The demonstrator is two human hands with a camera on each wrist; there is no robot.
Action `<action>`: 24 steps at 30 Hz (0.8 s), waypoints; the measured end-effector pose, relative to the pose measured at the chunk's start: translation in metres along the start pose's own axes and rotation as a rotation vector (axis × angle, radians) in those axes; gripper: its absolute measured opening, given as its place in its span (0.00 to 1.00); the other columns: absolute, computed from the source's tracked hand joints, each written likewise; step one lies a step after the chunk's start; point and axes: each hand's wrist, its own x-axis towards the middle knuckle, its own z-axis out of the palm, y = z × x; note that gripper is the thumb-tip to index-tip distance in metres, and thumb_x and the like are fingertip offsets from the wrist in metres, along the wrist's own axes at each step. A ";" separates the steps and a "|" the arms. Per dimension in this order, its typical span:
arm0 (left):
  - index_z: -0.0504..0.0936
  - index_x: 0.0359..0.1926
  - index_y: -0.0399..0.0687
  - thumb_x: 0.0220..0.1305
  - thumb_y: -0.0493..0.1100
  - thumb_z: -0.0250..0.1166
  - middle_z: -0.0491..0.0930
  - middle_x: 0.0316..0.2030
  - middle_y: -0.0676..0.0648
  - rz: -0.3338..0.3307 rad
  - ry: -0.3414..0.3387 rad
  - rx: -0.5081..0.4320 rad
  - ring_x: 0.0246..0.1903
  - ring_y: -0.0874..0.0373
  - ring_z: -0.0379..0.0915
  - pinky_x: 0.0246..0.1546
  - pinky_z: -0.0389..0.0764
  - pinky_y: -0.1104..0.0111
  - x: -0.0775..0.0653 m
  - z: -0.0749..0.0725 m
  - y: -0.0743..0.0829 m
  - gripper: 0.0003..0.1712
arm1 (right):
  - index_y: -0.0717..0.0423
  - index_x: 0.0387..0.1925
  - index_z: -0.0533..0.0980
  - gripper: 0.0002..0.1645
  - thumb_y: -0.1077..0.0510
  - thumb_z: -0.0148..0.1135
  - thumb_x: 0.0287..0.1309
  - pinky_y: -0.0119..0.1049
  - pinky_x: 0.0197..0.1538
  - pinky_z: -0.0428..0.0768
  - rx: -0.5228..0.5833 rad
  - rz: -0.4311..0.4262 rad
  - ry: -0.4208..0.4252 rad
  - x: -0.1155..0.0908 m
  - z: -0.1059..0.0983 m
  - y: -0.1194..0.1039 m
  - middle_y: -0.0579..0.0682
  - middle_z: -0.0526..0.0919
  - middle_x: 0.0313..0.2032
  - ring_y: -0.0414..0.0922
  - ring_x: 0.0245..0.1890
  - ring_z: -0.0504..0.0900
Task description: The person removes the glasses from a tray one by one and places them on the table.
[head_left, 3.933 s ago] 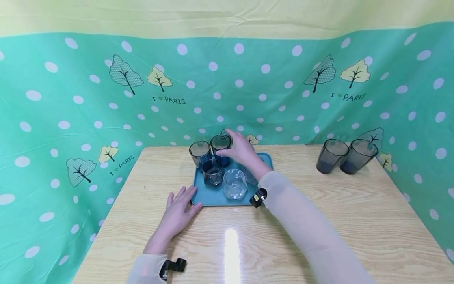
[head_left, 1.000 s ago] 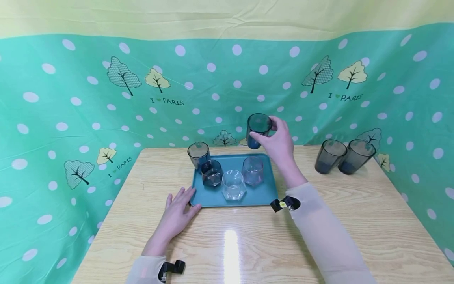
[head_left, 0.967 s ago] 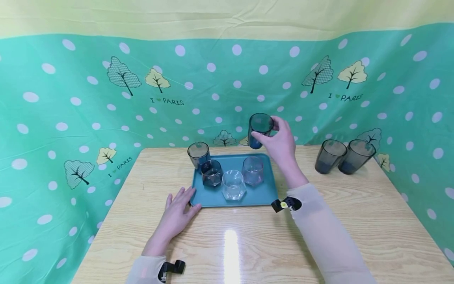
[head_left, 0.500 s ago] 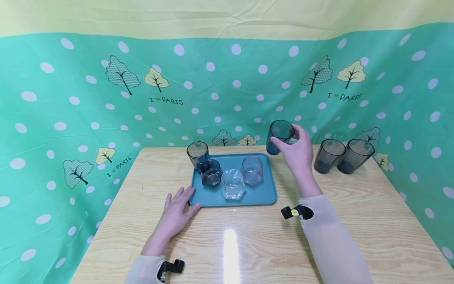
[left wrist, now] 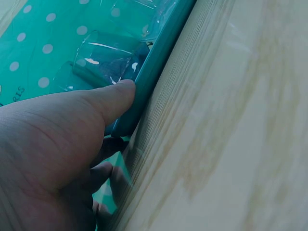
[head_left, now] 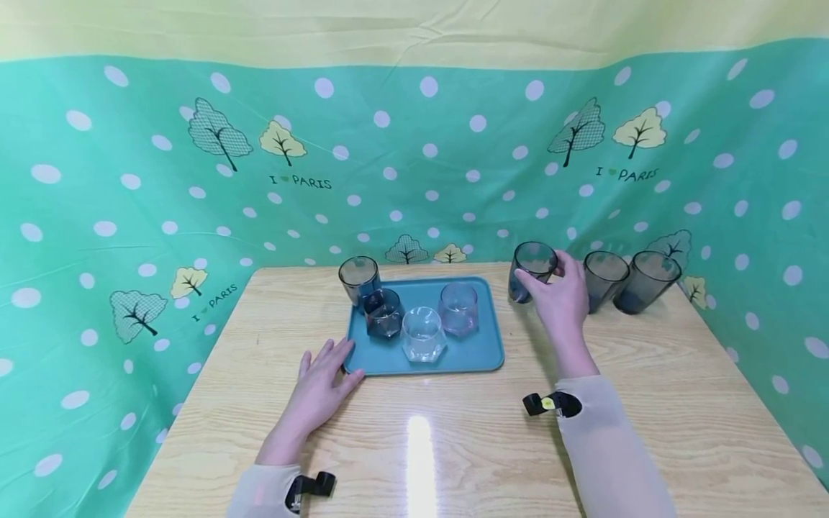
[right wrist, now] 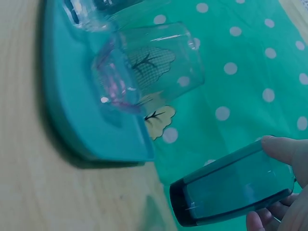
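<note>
My right hand grips a tall smoky drinking glass near its rim, thumb on one side and fingers on the other. The glass stays upright, close over the table to the right of the blue tray. My left hand rests at the tray's front left corner, fingers extended along its side, and its thumb touches the front rim. On the tray are another tall smoky glass at the back left, a short dark faceted glass, a short clear glass and a faintly pink one.
Two more tall smoky glasses, a nearer one and a farther one, stand at the back right, just beyond my right hand. A green dotted cloth hangs behind the wooden table. Light glares off the tabletop in front.
My right hand took the tall glass from the tray's back, lifted it, carried it right past the tray and has lowered it toward the table. The left hand stays at the corner.
</note>
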 end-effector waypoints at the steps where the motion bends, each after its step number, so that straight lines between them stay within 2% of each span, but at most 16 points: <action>1: 0.67 0.84 0.40 0.81 0.56 0.68 0.66 0.82 0.37 -0.003 0.001 0.001 0.84 0.33 0.51 0.81 0.34 0.31 0.000 0.000 0.000 0.42 | 0.51 0.83 0.65 0.57 0.32 0.79 0.63 0.62 0.71 0.73 0.000 0.003 -0.001 0.000 0.000 0.002 0.60 0.74 0.70 0.59 0.70 0.75; 10: 0.68 0.83 0.40 0.81 0.56 0.68 0.66 0.81 0.37 -0.015 -0.007 0.003 0.84 0.34 0.50 0.81 0.34 0.32 0.001 -0.001 0.002 0.41 | 0.53 0.84 0.64 0.59 0.34 0.80 0.64 0.61 0.72 0.73 0.003 0.019 0.021 -0.001 0.001 0.015 0.62 0.73 0.71 0.60 0.70 0.75; 24: 0.68 0.83 0.40 0.81 0.55 0.68 0.66 0.82 0.38 -0.008 -0.007 0.006 0.84 0.34 0.50 0.81 0.35 0.31 0.001 -0.001 0.002 0.41 | 0.51 0.86 0.63 0.57 0.32 0.75 0.67 0.67 0.65 0.74 -0.083 0.045 0.052 -0.001 0.002 0.028 0.63 0.74 0.69 0.62 0.67 0.77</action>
